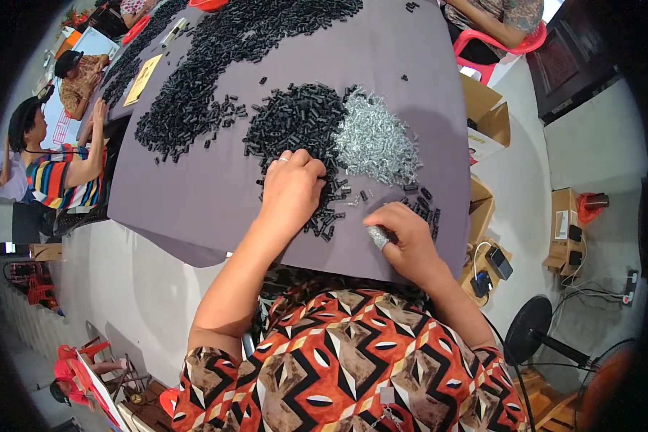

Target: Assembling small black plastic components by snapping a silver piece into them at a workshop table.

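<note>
My left hand (293, 189), a ring on one finger, lies with curled fingers at the near edge of a pile of small black plastic cylinders (295, 119). Its fingertips are hidden among the pieces. To the right, my right hand (409, 245) is closed just above the table, its thumb covered in a silvery wrap (378, 236). What its fingers hold, if anything, is hidden. Beyond it a heap of small shiny metal pieces (378, 140) touches the black pile. More black pieces (428, 205) lie loose beside my right hand.
A larger spread of black pieces (187, 101) covers the far left of the grey-clothed table (194, 205). People sit along its left side and far right. Cardboard boxes (486, 108) stand off the right edge, with a black fan (529, 327) at lower right.
</note>
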Demonstrator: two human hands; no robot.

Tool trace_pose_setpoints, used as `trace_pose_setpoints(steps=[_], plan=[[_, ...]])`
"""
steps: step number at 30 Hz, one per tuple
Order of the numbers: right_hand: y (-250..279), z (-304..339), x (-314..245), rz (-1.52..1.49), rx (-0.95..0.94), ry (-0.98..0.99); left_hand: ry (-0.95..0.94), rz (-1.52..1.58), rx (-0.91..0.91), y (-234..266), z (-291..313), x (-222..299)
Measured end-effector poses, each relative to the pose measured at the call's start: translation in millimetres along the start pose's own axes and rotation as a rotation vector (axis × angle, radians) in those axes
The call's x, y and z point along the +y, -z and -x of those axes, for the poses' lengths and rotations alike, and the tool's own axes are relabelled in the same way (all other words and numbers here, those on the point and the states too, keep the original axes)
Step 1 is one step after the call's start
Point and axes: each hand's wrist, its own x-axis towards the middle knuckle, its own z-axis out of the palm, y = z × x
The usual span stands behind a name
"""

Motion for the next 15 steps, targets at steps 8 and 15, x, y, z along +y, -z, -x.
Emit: trace_pose_setpoints(steps=[8,15], plan=[[-1.0,1.5,2.4,0.014,0.008,0.019,-0.098,0.097,0.005,4.0,4.2,10.0],[-0.8,0.3,3.7,0.012,0.012,0.006,-0.111,0.044,-0.043,7.3,-2.7,12.9]])
